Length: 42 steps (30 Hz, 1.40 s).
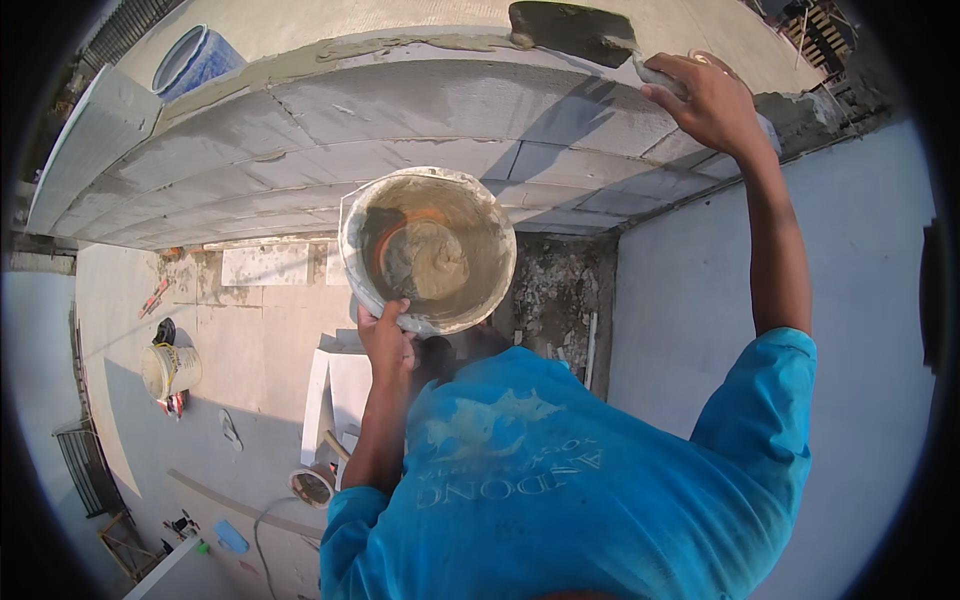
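Note:
My left hand (387,340) is closed on the rim of a mortar-crusted bucket (484,235), its thumb over the near edge. Grey wet mortar (432,262) lies at the bottom of the bucket, which is tilted so its inside faces me. Stretched out to the far right, my right hand (712,108) grips the handle of a trowel (575,32). The trowel's broad dark blade rests on or just over the top of a pale block wall (400,115). A strip of mortar (300,62) runs along that top, left of the blade.
A blue bucket (196,62) stands beyond the wall, near an upright pale block (98,140) at its left end. Below left are another bucket (172,370), a small mortar-stained container (313,486) and white blocks (345,385). A white wall (770,350) rises at right.

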Each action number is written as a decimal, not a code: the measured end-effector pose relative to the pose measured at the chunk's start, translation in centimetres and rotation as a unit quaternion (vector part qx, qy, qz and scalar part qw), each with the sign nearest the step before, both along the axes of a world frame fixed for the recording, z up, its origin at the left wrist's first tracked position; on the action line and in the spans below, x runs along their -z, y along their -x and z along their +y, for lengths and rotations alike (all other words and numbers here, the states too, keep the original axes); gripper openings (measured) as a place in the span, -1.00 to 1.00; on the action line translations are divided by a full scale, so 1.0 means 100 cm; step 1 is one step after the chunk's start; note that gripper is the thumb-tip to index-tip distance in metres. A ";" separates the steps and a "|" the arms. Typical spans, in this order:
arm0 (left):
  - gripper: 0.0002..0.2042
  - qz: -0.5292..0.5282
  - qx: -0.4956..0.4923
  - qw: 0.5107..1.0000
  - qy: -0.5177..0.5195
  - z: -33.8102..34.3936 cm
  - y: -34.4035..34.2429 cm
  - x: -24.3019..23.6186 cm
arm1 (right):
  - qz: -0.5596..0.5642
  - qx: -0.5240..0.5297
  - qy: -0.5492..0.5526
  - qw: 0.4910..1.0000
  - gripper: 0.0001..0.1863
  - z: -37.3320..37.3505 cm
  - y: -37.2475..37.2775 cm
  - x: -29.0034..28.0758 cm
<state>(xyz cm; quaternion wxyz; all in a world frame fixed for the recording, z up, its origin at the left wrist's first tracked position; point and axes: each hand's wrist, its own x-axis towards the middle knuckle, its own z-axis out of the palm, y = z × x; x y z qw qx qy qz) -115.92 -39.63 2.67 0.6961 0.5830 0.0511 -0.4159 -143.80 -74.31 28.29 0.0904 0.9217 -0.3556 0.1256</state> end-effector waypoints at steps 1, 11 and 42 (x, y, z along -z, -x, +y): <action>-0.44 -0.001 -0.003 1.000 -0.009 0.003 0.003 0.001 | 0.018 0.019 -0.004 1.000 -0.56 0.001 -0.014 -0.005; -0.48 -0.004 -0.015 1.000 0.014 0.019 0.000 0.006 | 0.044 -0.037 0.003 0.998 -0.56 0.019 -0.163 0.007; -0.67 -0.223 0.014 0.974 0.034 0.100 -0.128 -0.035 | 0.097 -0.055 -0.318 0.941 -0.55 0.266 -0.206 0.141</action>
